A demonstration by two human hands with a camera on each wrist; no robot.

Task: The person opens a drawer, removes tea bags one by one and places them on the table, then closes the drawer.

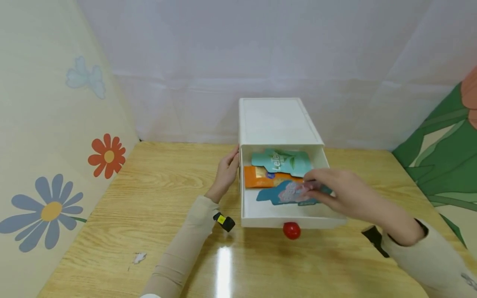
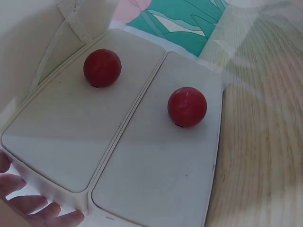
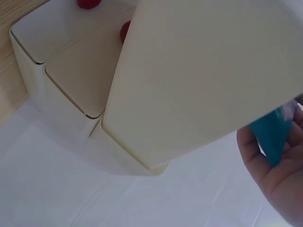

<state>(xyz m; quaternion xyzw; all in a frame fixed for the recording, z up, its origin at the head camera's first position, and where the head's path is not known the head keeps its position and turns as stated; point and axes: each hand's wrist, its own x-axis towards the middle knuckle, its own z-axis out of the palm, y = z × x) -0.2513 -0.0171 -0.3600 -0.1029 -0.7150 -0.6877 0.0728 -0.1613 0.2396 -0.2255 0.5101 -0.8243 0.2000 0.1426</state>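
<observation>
A white drawer cabinet (image 1: 277,120) stands on the table with its top drawer (image 1: 261,221) pulled out. My left hand (image 1: 226,171) rests against the cabinet's left side, its fingertips along the wall in the left wrist view. Over the drawer's right side, my right hand (image 1: 340,192) pinches a blue packet with a pink pattern (image 1: 285,193). In the right wrist view, a teal corner of this packet (image 3: 272,135) shows between thumb and fingers. Behind it in the drawer lie an orange packet (image 1: 255,178) and a mint-green packet (image 1: 294,161) lettered in white.
A red knob (image 1: 292,230) sits on the open drawer's front. Two closed drawers below carry red knobs (image 2: 187,107). A white cloth (image 1: 186,62) hangs behind the table, with flower-patterned panels (image 1: 52,211) at both sides. A small white scrap (image 1: 139,258) marks the wooden tabletop.
</observation>
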